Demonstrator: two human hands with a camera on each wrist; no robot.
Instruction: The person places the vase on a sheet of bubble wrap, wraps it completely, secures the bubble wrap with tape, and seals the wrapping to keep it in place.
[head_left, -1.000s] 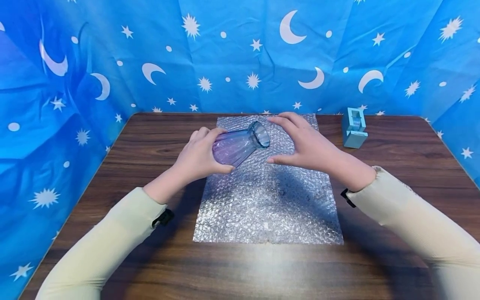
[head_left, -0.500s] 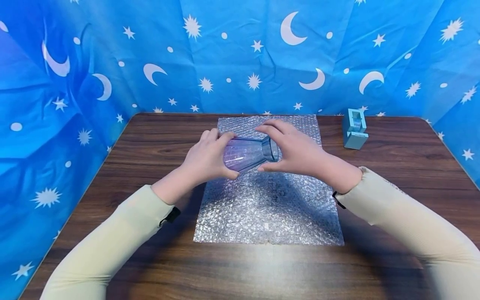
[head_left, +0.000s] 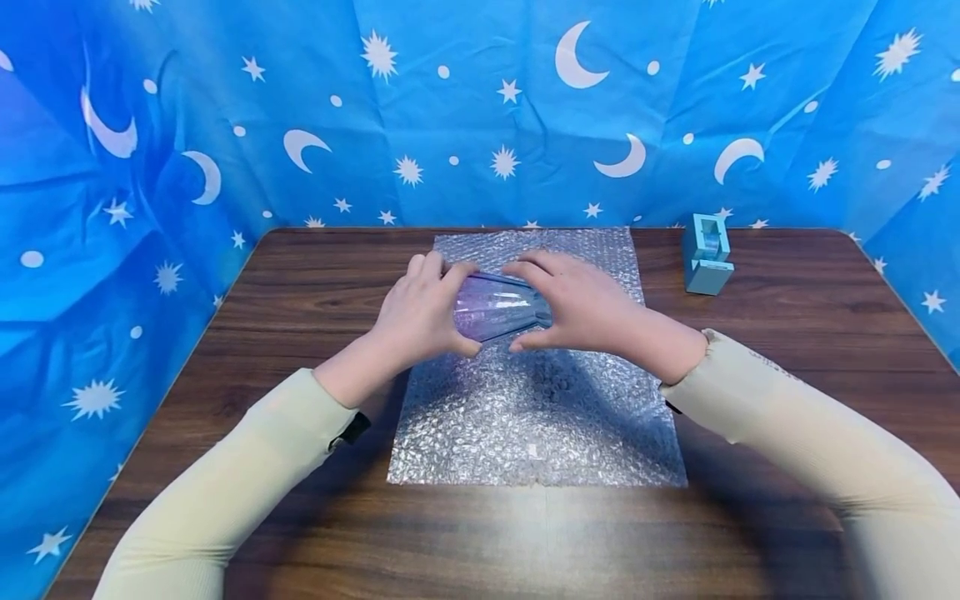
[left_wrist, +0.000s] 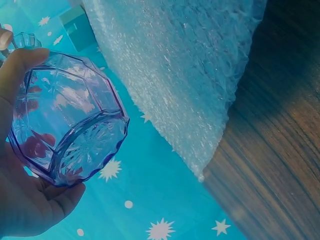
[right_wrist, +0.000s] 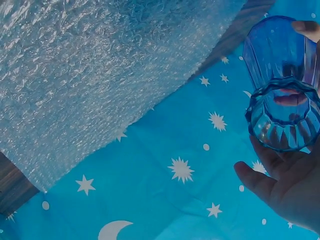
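Note:
A faceted glass vase (head_left: 491, 307), purple at the base and blue toward the neck, is held on its side above a sheet of bubble wrap (head_left: 536, 417). My left hand (head_left: 420, 312) grips the wide base end, thumb on the near side and fingers on the far side. Around the neck curves my right hand (head_left: 588, 308), hiding the mouth in the head view. The left wrist view shows the vase's star-cut bottom (left_wrist: 95, 142). In the right wrist view the scalloped rim (right_wrist: 282, 115) faces the camera, with right-hand fingers (right_wrist: 272, 160) at its lower edge.
A teal tape dispenser (head_left: 708, 258) stands at the back right of the dark wooden table (head_left: 300, 275). Behind the table hangs a blue cloth (head_left: 465, 117) with white moons and stars.
My right hand has come leftward over the vase's neck, which was in plain view before. My left hand has moved slightly right, and the vase has turned more level.

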